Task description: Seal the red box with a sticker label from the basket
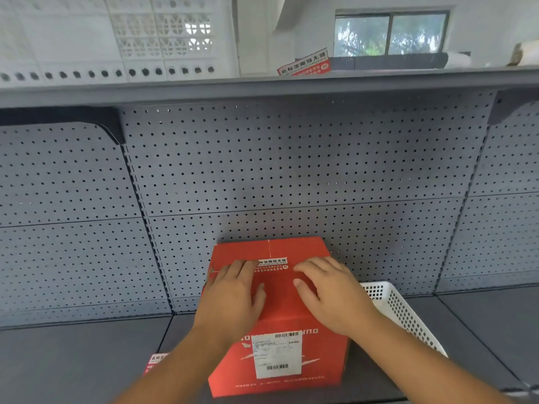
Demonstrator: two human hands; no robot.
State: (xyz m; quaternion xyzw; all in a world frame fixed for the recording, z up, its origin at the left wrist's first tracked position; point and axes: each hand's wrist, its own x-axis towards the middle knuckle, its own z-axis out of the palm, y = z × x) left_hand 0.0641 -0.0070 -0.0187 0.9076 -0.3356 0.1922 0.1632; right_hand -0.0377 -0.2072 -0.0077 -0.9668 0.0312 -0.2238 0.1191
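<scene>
The red box (280,298) stands on the grey shelf, its flaps closed. A red-and-white sticker label (272,264) lies across the top seam. My left hand (233,293) rests flat on the box top, its fingertips touching the label's left end. My right hand (329,290) lies flat on the right half of the top, fingers next to the label's right end. Neither hand grips anything. A white shipping label (277,355) is stuck on the box's front face. The white basket (405,313) stands right of the box, partly behind my right forearm.
Another sticker label (154,363) lies on the shelf at the box's left, half hidden by my left forearm. A grey pegboard wall (291,170) rises behind the box. On the upper shelf stand a white crate (163,39) and one more sticker label (304,64).
</scene>
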